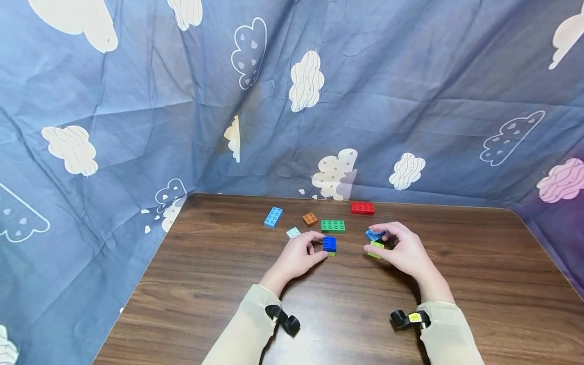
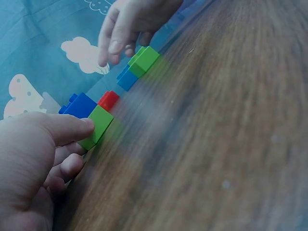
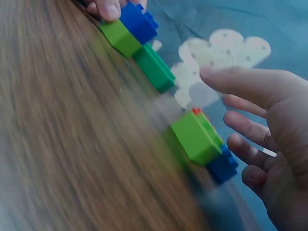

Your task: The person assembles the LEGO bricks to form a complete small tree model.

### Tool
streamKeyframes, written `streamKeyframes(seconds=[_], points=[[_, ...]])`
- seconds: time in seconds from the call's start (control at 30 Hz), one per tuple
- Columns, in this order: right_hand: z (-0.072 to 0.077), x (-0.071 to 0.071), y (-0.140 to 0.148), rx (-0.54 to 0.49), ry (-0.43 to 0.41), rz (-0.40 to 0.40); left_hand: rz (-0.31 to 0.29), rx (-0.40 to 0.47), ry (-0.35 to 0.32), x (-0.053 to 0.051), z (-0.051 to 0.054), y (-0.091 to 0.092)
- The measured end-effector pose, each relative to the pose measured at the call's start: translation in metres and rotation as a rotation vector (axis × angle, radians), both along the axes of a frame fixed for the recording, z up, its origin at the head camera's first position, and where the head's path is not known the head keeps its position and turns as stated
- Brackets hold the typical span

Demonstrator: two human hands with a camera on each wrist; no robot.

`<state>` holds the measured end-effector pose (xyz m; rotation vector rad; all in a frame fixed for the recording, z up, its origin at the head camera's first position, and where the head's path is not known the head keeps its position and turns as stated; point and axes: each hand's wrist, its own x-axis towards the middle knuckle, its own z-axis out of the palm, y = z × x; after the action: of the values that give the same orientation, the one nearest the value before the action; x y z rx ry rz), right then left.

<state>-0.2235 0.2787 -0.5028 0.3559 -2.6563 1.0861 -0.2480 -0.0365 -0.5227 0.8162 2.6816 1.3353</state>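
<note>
My left hand pinches a two-brick stack between thumb and fingers on the wooden table. A dark blue brick forms its top, and a lime green brick lies under it. To the right, my right hand hovers with fingers spread and bent slightly over another lime green brick and a blue brick just behind it. In the right wrist view a gap shows between those fingers and both bricks. The fingers partly cover the blue brick in the head view.
Behind the hands lie a green brick, a red brick, an orange-brown brick, a light blue brick and a pale brick. A blue cloth with cloud prints hangs along the table's back edge.
</note>
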Motion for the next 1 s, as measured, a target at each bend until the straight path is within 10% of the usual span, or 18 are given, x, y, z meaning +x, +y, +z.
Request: streamKeyframes(seconds=[1.0], points=[[-0.01,0.011,0.03,-0.089,-0.162,-0.02,-0.005,0.006,0.016,0.0,-0.002,0.0]])
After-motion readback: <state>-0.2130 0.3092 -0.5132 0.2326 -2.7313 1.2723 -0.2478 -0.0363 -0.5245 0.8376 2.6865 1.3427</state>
